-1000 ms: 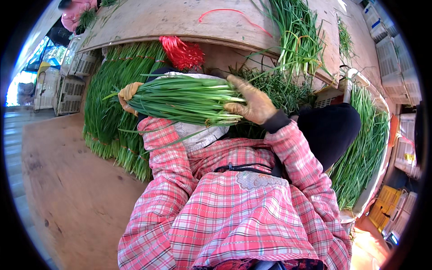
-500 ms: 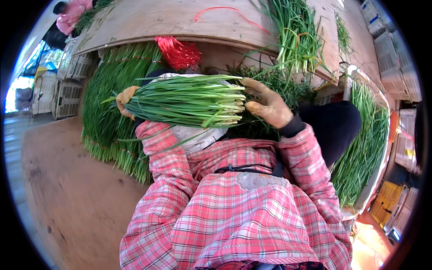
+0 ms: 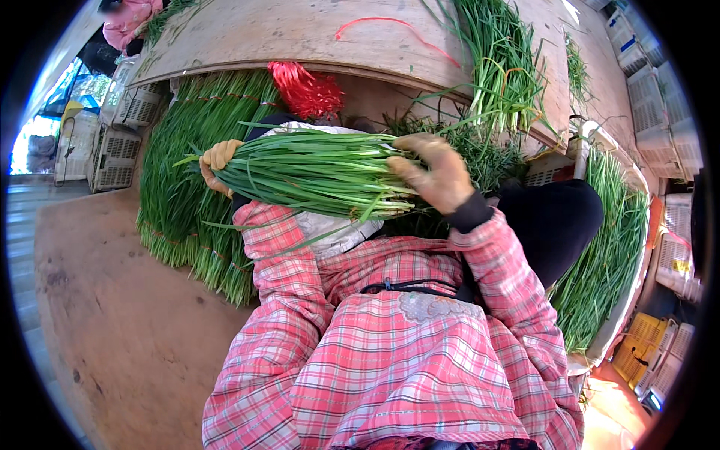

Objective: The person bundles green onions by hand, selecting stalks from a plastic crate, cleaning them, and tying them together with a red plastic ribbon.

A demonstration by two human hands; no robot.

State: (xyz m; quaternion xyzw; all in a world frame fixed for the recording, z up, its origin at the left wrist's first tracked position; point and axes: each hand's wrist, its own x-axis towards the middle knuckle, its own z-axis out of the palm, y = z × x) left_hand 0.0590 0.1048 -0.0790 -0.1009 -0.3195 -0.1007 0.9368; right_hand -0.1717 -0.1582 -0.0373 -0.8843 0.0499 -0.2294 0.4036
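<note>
So, L hand (image 3: 219,163) clasped round garlic-chive bunch (image 3: 315,169), leafy end; R hand (image 3: 437,172) spread by stem ends (image 3: 399,204). Prob. light, bruisable; grip firmer stems.

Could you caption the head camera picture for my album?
The left hand holds a bundle of green stalks, the right hand at its pale ends, near a bunch of red strips.

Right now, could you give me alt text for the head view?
The left hand grips the leafy end of a green bunch held sideways, with the right hand, partly open, at its pale stem ends. Bundles lie to the left, red strips by the board ahead, loose greens to the right.
</note>
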